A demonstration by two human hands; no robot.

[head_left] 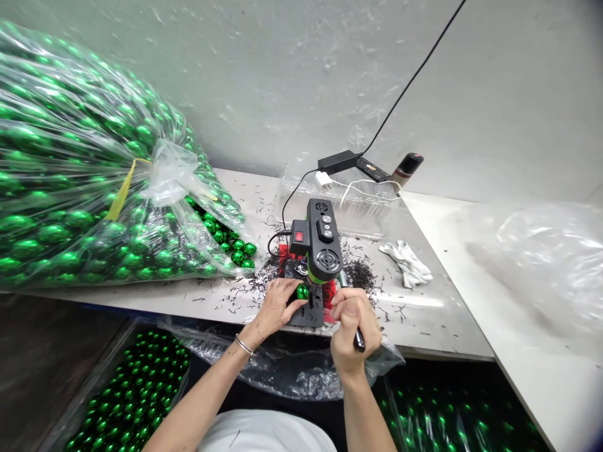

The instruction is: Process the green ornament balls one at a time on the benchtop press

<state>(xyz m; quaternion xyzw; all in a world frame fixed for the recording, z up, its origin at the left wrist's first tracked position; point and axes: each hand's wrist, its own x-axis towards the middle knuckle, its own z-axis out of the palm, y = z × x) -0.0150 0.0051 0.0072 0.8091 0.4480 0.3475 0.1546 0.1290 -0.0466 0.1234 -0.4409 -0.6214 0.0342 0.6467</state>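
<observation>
A shiny green ball [302,291] sits under the head of a small black bench press machine [323,242], above its dark base plate [306,316]. My left hand [277,302] pinches the ball from the left between thumb and fingers. On the machine's right side, my right hand [354,326] is wrapped around a lever handle [359,341] with a black end. Small dark scraps [358,274] and a red patch [330,300] surround the base.
A big clear bag of green balls [94,188] fills the left, its mouth spilling balls onto the table [424,314]. White gloves [407,263], a clear plastic tray [362,220], a power adapter [337,162] and cables lie behind. More green balls [134,389] are below the table edge.
</observation>
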